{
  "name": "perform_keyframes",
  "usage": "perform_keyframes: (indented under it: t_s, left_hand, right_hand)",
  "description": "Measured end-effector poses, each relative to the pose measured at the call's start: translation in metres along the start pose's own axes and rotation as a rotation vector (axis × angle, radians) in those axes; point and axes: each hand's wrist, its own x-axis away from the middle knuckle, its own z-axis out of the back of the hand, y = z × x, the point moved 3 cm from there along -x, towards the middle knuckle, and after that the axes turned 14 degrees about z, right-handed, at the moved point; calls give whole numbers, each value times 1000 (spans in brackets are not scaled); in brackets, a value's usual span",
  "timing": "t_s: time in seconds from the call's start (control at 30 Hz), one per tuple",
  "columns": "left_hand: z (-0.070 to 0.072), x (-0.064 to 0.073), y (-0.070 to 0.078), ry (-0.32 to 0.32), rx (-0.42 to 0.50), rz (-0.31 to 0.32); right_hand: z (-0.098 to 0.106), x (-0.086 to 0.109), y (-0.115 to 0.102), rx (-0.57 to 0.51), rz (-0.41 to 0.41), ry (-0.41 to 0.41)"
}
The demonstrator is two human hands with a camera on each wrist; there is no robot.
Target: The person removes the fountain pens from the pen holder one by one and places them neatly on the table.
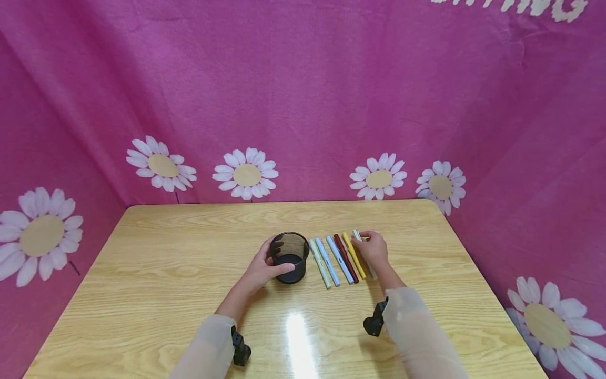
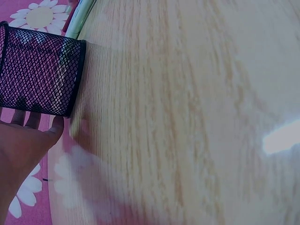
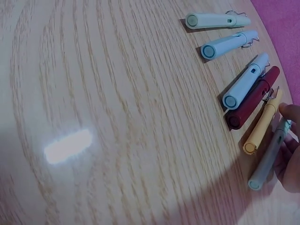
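My left hand point(image 1: 261, 268) grips a black mesh pen holder point(image 1: 290, 281), thumb at the near side and fingers round the far left side. The holder stands upright, and no pen shows inside it. At the right end of a row of pens, my right hand point(image 1: 375, 248) pinches a grey-green pen point(image 3: 266, 161) between thumb and fingers. Just left of it lies a yellow pen point(image 1: 354, 256), then a dark red pen point(image 1: 346, 258). Two light blue pens point(image 1: 340, 259) and a pale green pen point(image 1: 320, 264) make up the rest, the green one nearest the holder.
Everything is on a light wood table point(image 1: 156, 263) with a bright reflection near its front. A pink curtain point(image 1: 303, 105) with white daisies hangs along the back and both sides. Each sleeve carries a small black wrist camera point(image 1: 376, 318).
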Motion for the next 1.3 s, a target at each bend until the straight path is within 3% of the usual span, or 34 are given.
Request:
perform_keyframes:
  t_s: [0.87,1.3]
  left_hand:
    - [-2,-1,2,-17,-2,-9]
    - [2,-3,2,-9,11,-9]
  right_hand:
    - [0,1,3,-18,-74,-16]
    - [15,-3,-4,-43,24,-19]
